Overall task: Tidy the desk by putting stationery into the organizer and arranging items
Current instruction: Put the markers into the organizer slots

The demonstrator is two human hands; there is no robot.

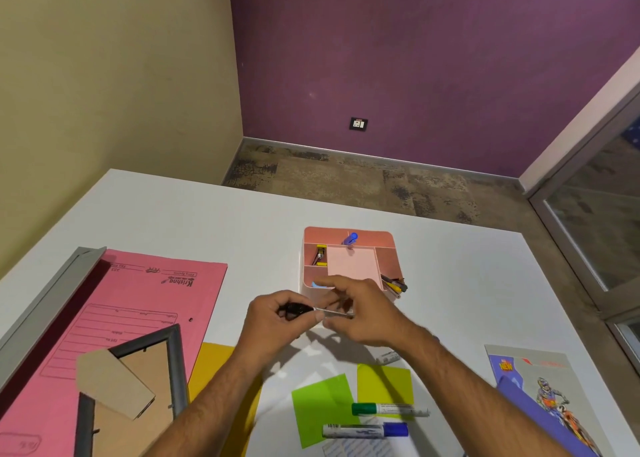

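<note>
A pink organizer (381,239) with several compartments stands mid-desk; it holds a blue marker (350,239), yellow clips (321,255) and pens (394,286). Just in front of it both hands meet over a small pair of scissors (304,309). My left hand (273,321) grips the black handles. My right hand (363,314) pinches the silver blades. On the near desk lie a green marker (388,408) and a blue marker (367,430) across green (318,408) and yellow-green sticky notes (384,384). Another marker (388,357) peeks out under my right forearm.
A pink file folder (145,304) lies at the left with a grey picture frame (145,387) face down on it, and a grey board (45,304) beside it. A yellow sheet (211,370) sits under my left forearm. A notebook (543,390) lies near the right edge.
</note>
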